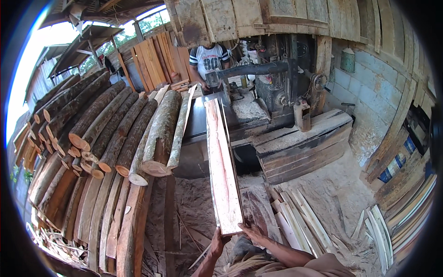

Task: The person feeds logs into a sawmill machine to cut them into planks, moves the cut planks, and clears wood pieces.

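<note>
A long pale sawn plank (219, 161) with a reddish streak lies lengthwise before me, its far end at the dark metal table (194, 113) of a sawing machine (286, 78). My left hand (218, 239) grips the near end at its left corner, fingers partly hidden under the wood. My right hand (250, 231) holds the right corner of that end. A person (207, 64) in a white shirt with dark sleeves stands behind the machine.
Stacked logs (87, 120) fill the left side. Sawn strips (300, 221) lie on the sawdust-covered floor to my right. A dusty wooden box (304, 152) sits below the machine's right. A block wall (364, 78) with leaning boards bounds the right.
</note>
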Demonstrator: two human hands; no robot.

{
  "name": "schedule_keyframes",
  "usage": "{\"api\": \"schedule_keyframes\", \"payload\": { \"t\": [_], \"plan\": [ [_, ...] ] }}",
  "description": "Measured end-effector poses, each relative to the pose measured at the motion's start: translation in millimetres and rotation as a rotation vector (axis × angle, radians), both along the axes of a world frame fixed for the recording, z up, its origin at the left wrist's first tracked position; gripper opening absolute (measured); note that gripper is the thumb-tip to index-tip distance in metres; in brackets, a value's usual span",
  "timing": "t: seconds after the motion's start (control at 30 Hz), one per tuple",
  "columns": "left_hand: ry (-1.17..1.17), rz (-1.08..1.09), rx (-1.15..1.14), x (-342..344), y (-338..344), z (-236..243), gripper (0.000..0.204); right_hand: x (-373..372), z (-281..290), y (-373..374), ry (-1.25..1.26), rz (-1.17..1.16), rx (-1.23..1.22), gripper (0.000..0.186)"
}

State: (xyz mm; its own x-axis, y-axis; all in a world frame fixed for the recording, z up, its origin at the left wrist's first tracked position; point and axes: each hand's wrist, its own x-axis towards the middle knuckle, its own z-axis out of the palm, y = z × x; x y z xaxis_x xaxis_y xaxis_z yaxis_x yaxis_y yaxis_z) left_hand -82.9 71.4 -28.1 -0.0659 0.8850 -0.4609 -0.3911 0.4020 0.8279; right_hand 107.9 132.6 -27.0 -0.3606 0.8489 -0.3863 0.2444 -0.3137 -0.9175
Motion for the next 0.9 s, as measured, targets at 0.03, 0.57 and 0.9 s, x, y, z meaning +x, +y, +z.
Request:
{"api": "schedule_keyframes", "payload": {
  "t": [0.03, 0.57, 0.9],
  "plan": [
    [-0.010, 0.034, -0.100, 4.4, -17.3, -4.3, 0.058, 13.4, 8.9, -16.0, 0.039, 0.008, -0.006, 0.067],
    [-0.270, 0.205, -0.227, 8.9, 108.7, 5.1, 0.056, 134.5, -41.9, 182.7, -0.528, -0.261, 0.031, 0.076],
    [-0.261, 0.285, 0.032, -127.1, 444.6, 35.8, 0.053, -70.4, -174.4, 509.9, -0.839, -0.218, 0.184, 0.087]
  ]
}}
